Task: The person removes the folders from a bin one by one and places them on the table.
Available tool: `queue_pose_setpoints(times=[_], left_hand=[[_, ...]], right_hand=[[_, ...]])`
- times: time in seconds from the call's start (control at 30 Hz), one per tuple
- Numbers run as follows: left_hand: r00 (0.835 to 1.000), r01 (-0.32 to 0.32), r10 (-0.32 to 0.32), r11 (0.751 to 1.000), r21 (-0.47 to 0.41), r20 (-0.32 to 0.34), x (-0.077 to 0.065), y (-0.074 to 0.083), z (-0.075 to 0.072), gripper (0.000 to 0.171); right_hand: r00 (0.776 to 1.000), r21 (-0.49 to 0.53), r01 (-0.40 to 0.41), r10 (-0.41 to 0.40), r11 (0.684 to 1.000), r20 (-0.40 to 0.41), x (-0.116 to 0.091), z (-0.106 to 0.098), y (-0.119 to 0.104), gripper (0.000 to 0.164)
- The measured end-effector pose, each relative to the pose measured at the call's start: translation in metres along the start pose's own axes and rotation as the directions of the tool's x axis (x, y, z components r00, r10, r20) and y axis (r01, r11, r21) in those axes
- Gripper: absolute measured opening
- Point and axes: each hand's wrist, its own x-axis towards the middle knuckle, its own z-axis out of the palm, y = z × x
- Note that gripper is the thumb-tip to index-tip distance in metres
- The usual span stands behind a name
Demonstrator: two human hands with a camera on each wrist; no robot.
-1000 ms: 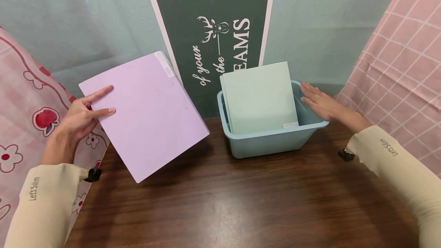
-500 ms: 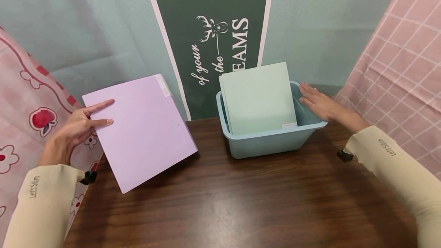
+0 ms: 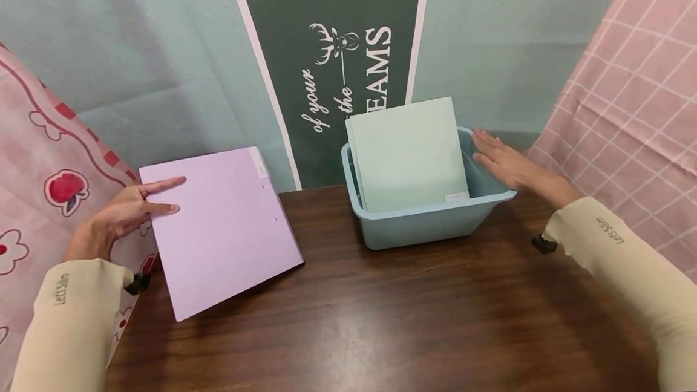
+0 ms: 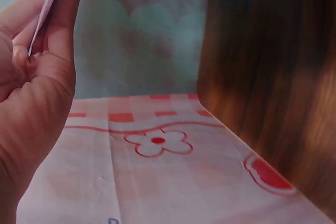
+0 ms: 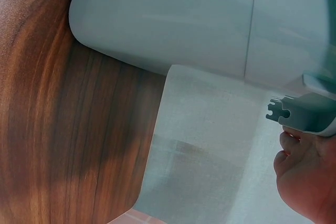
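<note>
My left hand [image 3: 126,209] pinches the left edge of a lilac file folder [image 3: 223,235], thumb and index finger lying on its face. The folder is tilted, low over the left side of the table; whether its lower edge touches the wood I cannot tell. In the left wrist view only a thin lilac strip of the folder [image 4: 48,9] shows between thumb and fingers. My right hand [image 3: 503,161] rests with straight fingers on the right rim of a blue plastic bin [image 3: 422,228]. Pale green folders [image 3: 411,156] lean upright inside the bin, on its left side.
The dark wooden table [image 3: 348,325] stretches in front of the bin. A grey-green cloth [image 3: 136,47] with a dark printed panel hangs behind. Pink patterned cloths close off the left [image 3: 32,198] and right [image 3: 642,77] sides.
My left hand has lowered the lilac folder and drawn it slightly left, toward the table. My right hand, the bin and the green folders have stayed in place.
</note>
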Motion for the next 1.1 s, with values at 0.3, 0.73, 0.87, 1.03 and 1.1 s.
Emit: queue_pose_setpoints(times=[0.3, 0.73, 0.87, 1.03, 1.1], left_hand=[[0.999, 0.047, -0.048, 0.999, 0.018, 0.026, 0.006, -0.015, 0.004, 0.059], [0.991, 0.135, -0.135, 0.964, 0.23, -0.013, 0.013, -0.031, 0.011, 0.076], [0.987, 0.162, -0.156, 0.952, 0.259, -0.044, 0.013, -0.034, 0.012, 0.082], [0.984, 0.173, -0.16, 0.962, 0.21, -0.075, 0.016, -0.039, 0.014, 0.083], [0.983, 0.177, -0.165, 0.967, 0.186, -0.077, 0.019, -0.041, 0.015, 0.085]], right_hand=[[1.0, -0.009, -0.001, 0.001, 1.0, -0.002, 0.001, -0.001, 0.0, 0.071], [1.0, 0.012, -0.003, 0.003, 1.0, -0.005, 0.001, 0.0, -0.001, 0.07], [1.0, 0.011, -0.006, 0.006, 1.0, -0.002, 0.001, 0.0, 0.0, 0.069], [1.0, 0.006, -0.01, 0.01, 1.0, 0.002, 0.003, -0.001, -0.001, 0.069], [1.0, 0.003, -0.013, 0.013, 1.0, 0.003, 0.004, 0.0, 0.0, 0.069]])
